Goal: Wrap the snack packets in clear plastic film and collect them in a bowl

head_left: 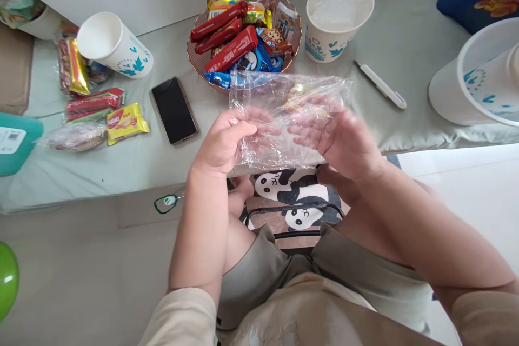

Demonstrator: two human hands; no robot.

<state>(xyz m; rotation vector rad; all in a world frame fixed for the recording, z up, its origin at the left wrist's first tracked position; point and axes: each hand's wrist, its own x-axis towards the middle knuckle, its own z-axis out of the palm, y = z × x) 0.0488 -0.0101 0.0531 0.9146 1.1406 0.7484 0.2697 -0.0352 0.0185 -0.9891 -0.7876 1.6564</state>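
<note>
A clear, crinkled plastic bag (275, 146) is stretched between my two hands, in front of the snack bowl. My left hand (223, 138) grips its left side, thumb on top and fingers showing through the film. On the right side, my right hand (351, 143) is slightly blurred; its fingers lie behind the film and its thumb is near the bag's edge. Something yellowish and pink shows through the bag's upper right part, too unclear to name. Just beyond the bag, a gold-rimmed bowl (192, 59) holds several wrapped snacks, among them red bars (237, 48).
Left on the cloth-covered surface are a black phone (175, 111), a tilted paper cup (130, 57) and several snack packets (127, 121). Right are a paper cup (324, 46) with plastic inside, a white box cutter (381, 85) and a large white bin (450, 92). A panda-print stool (308, 192) stands below.
</note>
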